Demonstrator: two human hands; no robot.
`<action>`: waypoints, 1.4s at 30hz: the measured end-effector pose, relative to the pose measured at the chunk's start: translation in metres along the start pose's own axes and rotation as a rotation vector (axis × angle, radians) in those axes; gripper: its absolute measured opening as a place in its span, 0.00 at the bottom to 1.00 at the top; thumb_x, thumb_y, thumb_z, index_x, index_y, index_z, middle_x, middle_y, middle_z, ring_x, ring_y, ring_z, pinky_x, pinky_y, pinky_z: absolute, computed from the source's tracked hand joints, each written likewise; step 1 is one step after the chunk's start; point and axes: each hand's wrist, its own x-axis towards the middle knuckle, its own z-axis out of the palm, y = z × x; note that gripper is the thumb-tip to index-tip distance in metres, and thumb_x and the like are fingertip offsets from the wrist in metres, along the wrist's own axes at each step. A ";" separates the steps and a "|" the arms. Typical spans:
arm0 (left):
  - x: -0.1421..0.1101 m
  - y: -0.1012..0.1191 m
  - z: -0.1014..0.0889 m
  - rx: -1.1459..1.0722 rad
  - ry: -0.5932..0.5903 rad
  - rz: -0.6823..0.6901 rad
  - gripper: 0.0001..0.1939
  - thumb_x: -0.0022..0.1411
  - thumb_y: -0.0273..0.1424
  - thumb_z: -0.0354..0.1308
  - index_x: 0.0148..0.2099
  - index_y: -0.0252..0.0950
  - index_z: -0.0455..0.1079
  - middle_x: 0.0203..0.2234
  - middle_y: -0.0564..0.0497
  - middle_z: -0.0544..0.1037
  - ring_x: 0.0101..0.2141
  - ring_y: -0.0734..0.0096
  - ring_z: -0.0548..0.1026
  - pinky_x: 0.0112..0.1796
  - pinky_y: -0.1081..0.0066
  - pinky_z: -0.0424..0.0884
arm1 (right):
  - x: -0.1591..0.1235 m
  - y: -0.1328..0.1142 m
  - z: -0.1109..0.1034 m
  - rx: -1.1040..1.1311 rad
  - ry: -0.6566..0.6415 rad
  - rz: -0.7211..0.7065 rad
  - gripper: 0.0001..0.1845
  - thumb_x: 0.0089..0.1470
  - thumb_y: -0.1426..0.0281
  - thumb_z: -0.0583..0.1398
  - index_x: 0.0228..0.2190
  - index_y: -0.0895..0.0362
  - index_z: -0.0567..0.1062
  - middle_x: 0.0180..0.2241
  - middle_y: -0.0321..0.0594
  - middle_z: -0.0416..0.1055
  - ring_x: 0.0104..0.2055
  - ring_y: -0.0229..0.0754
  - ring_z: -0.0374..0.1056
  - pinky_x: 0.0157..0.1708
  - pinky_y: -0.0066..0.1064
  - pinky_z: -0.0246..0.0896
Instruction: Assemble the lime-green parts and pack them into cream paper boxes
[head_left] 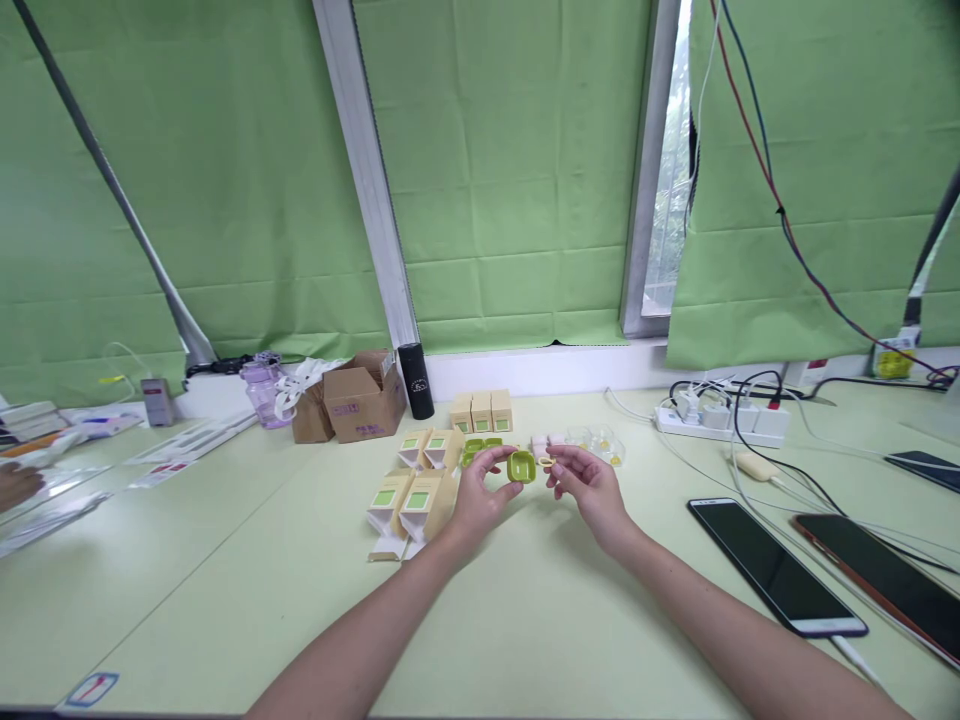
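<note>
Between the thumb and fingers of my left hand point(480, 492) is a small green square container point(521, 466), its hollow side facing me. My right hand point(589, 488) pinches a small yellow ring-like piece point(546, 462) just right of the container, apart from it. Behind my left hand lie more green containers point(481, 446). Small pink pieces point(547, 441) and several clear cups with yellow bits point(596, 440) sit beyond my right hand. Left of my left hand, open cartons with green labels point(418, 494) lie with flaps spread. Several closed cartons point(481, 411) stand at the back.
A brown cardboard box point(365, 398), black cylinder point(415, 381) and purple bottle point(264, 392) line the back left. At right are a power strip point(721, 421), cables and phones, the nearest a white-framed phone point(776, 565). Another person's hand point(19, 486) shows at the far left.
</note>
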 end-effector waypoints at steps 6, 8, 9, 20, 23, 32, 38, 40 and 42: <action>-0.002 0.005 0.001 0.007 -0.020 0.018 0.25 0.51 0.24 0.69 0.53 0.40 0.77 0.53 0.43 0.79 0.54 0.53 0.75 0.52 0.57 0.67 | -0.004 0.001 0.003 -0.105 -0.017 -0.121 0.18 0.54 0.54 0.69 0.39 0.55 0.80 0.32 0.41 0.77 0.32 0.43 0.73 0.30 0.35 0.70; -0.002 0.007 0.001 0.013 -0.019 0.024 0.25 0.51 0.23 0.69 0.53 0.40 0.77 0.52 0.43 0.79 0.54 0.53 0.75 0.52 0.57 0.67 | -0.005 0.002 0.003 -0.123 -0.029 -0.134 0.17 0.54 0.55 0.68 0.39 0.54 0.81 0.32 0.40 0.77 0.32 0.42 0.72 0.31 0.36 0.71; -0.003 0.008 0.001 0.015 -0.017 0.027 0.25 0.51 0.23 0.69 0.53 0.41 0.77 0.52 0.43 0.79 0.54 0.53 0.75 0.52 0.57 0.67 | -0.006 0.003 0.003 -0.134 -0.037 -0.140 0.16 0.54 0.56 0.69 0.40 0.54 0.81 0.33 0.40 0.77 0.32 0.42 0.72 0.31 0.36 0.71; -0.008 0.015 0.003 0.021 -0.030 0.067 0.25 0.50 0.21 0.68 0.51 0.44 0.79 0.50 0.45 0.78 0.55 0.54 0.73 0.55 0.56 0.66 | -0.011 -0.002 0.001 -0.456 -0.048 -0.350 0.10 0.62 0.62 0.63 0.42 0.52 0.81 0.33 0.41 0.76 0.34 0.44 0.71 0.38 0.38 0.70; -0.010 0.021 0.004 0.013 -0.040 0.078 0.24 0.51 0.22 0.68 0.51 0.44 0.79 0.50 0.46 0.77 0.54 0.54 0.72 0.56 0.56 0.66 | -0.012 -0.003 0.000 -0.585 -0.076 -0.512 0.09 0.65 0.67 0.60 0.43 0.51 0.80 0.38 0.43 0.77 0.38 0.46 0.71 0.39 0.39 0.70; -0.016 0.029 0.007 0.074 -0.084 0.093 0.25 0.53 0.20 0.68 0.52 0.46 0.79 0.52 0.45 0.72 0.56 0.55 0.71 0.60 0.55 0.65 | -0.015 0.000 -0.001 -0.947 -0.038 -0.794 0.11 0.65 0.74 0.57 0.43 0.53 0.79 0.37 0.44 0.68 0.39 0.46 0.66 0.35 0.36 0.62; -0.017 0.029 0.007 0.075 -0.089 0.119 0.26 0.52 0.20 0.69 0.52 0.47 0.79 0.52 0.46 0.72 0.57 0.54 0.70 0.62 0.54 0.64 | -0.014 -0.003 0.000 -1.030 -0.019 -0.843 0.11 0.65 0.75 0.56 0.41 0.54 0.79 0.33 0.42 0.68 0.36 0.45 0.62 0.34 0.35 0.57; -0.018 0.029 0.007 0.086 -0.093 0.117 0.26 0.52 0.20 0.69 0.52 0.47 0.79 0.52 0.46 0.72 0.58 0.54 0.69 0.62 0.54 0.63 | -0.014 -0.004 0.000 -1.058 -0.011 -0.865 0.11 0.66 0.75 0.56 0.40 0.54 0.79 0.33 0.42 0.67 0.35 0.45 0.61 0.34 0.36 0.56; -0.018 0.028 0.007 0.093 -0.099 0.120 0.26 0.52 0.20 0.69 0.52 0.48 0.79 0.53 0.46 0.71 0.58 0.54 0.69 0.62 0.54 0.63 | -0.014 -0.005 0.001 -1.085 -0.008 -0.884 0.11 0.66 0.75 0.56 0.39 0.55 0.79 0.32 0.42 0.68 0.34 0.44 0.60 0.33 0.36 0.54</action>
